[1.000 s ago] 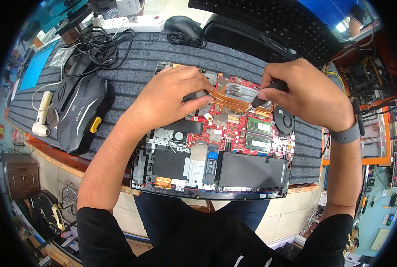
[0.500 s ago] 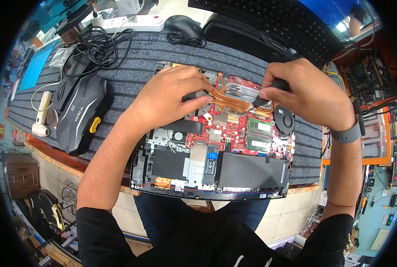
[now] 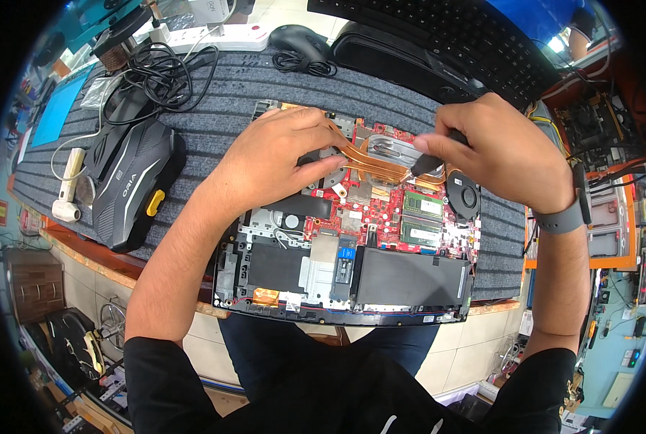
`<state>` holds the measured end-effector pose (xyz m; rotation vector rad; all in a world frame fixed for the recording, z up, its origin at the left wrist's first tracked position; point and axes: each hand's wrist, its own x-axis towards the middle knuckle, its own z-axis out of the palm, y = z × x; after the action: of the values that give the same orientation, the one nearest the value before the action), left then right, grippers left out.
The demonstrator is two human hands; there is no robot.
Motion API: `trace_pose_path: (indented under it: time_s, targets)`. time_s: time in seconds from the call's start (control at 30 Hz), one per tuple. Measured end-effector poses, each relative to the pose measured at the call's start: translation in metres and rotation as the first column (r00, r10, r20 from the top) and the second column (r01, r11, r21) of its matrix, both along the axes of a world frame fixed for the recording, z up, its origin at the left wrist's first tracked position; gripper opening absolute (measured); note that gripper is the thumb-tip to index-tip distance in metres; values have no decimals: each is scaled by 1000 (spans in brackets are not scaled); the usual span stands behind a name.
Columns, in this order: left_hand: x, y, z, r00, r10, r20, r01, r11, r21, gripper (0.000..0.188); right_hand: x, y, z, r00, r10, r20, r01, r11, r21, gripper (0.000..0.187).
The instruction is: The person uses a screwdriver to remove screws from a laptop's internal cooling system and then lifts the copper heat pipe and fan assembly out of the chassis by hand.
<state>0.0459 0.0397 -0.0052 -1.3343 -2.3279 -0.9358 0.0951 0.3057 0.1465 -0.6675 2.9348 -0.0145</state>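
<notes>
At the mat's [image 3: 229,90] near edge, our laptop [image 3: 362,213] lies with cover off, copper heat pipes [image 3: 377,171] in place; our right hand [image 3: 500,141] grips a screwdriver [image 3: 424,166] over them, our half-open left hand [image 3: 283,155] spans them (hold unclear).

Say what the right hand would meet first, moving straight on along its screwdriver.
The right hand, leading with its screwdriver, would probably meet the copper heat pipes first; whether the tip touches them is unclear.
</notes>
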Motion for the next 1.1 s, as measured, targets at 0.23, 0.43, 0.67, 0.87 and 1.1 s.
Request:
trace_pose_path:
  time_s: [0.23,0.43,0.67,0.87,1.1]
  targets:
    - [0,-1,-1,1000,7,9,-7,1000,-16,25,0,0,2,956,291,49,-274,936,-219,12]
    - [0,0,0,1000,-11,2,11,1000,12,24,5,2,9,948,319,14,-317,945,-77,18]
    - [3,2,0,999,-31,29,30,999,36,28,1,1,9,955,294,49,-289,954,-84,22]
    - [7,6,1,993,-76,88,71,996,58,27,-8,-4,19,915,402,-31,-399,890,-219,20]
    - [-7,-3,-2,999,-42,13,41,995,95,15,-16,-15,18,932,312,-186,-355,891,-283,21]
